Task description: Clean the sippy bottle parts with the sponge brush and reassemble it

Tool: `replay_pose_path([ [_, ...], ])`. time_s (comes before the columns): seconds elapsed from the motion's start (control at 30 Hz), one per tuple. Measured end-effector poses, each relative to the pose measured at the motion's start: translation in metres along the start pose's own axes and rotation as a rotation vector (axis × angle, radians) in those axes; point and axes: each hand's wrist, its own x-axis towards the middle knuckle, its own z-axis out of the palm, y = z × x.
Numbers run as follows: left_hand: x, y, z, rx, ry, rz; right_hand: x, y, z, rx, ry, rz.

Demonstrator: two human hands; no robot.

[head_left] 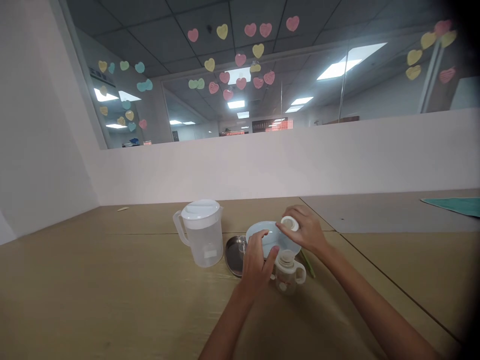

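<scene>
My right hand (305, 227) grips a white round cap (290, 224) above the right side of a pale blue bowl (272, 230). Fingers apart and holding nothing, my left hand (258, 260) is over the bowl's near left edge. Just right of it, a small clear bottle (287, 275) with white handles stands upright, its neck uncovered. A metal tray (234, 257) lies left of my left hand, with a small clear item partly hidden on it. The green stick (308, 264) lies right of the bottle.
A lidded clear plastic pitcher (204, 240) stands left of the tray, handle to the left. Behind the brown table (131, 290) is a white low wall (243, 170) under a window with heart notes. A teal cloth (455, 205) lies far right.
</scene>
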Motion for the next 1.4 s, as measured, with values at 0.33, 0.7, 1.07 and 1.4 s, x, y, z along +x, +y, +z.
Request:
replay_pose_path([
  [0.33, -0.031, -0.029, 0.036, 0.061, -0.166, 0.081, -0.071, -0.014, 0.020, 0.339, -0.133, 0.438],
  [0.7, -0.039, -0.035, 0.044, 0.082, -0.094, 0.021, -0.096, -0.019, 0.030, 0.411, -0.014, 0.475],
  [1.07, -0.034, -0.026, 0.041, 0.081, -0.051, 0.013, -0.105, -0.015, 0.022, 0.175, 0.107, 0.072],
  [1.4, -0.035, -0.033, 0.043, 0.068, -0.031, 0.002, -0.108, -0.022, 0.024, -0.021, 0.062, -0.194],
])
